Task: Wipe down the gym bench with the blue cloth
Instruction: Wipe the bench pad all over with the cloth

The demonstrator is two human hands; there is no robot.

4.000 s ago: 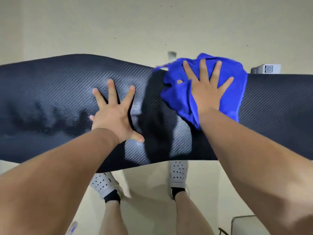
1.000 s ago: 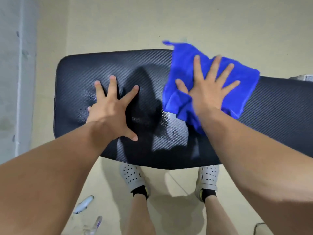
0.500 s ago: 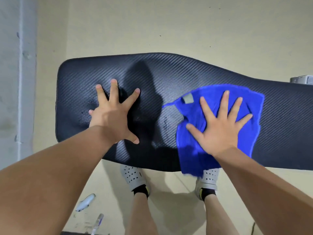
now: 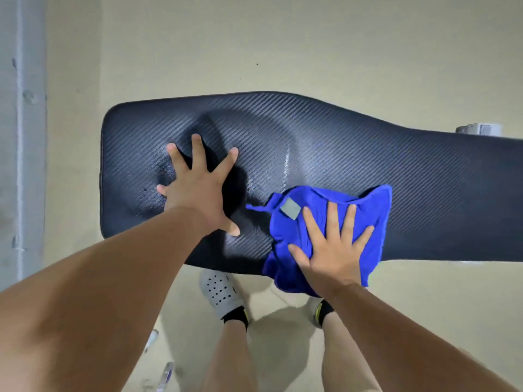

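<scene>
The black textured gym bench (image 4: pixel 353 154) stretches across the view, its rounded left end near the wall. My left hand (image 4: pixel 198 188) presses flat on the pad's left part, fingers spread. My right hand (image 4: pixel 334 250) lies flat with fingers spread on the blue cloth (image 4: pixel 288 239), pressing it against the pad's near edge. The cloth's lower part hangs over that edge, and a grey tag shows on its upper left. A damp sheen streaks the pad between the two hands.
My feet in white perforated clogs (image 4: pixel 220 292) stand on the beige floor below the bench. A small grey box (image 4: pixel 478 129) peeks out behind the bench at right. A grey wall strip (image 4: pixel 25 137) runs down the left. Small items (image 4: pixel 167 374) lie on the floor at bottom left.
My right hand has drawn the cloth from the pad's far side to its near edge, so the cloth now hangs over. My left hand has stayed pressed in place.
</scene>
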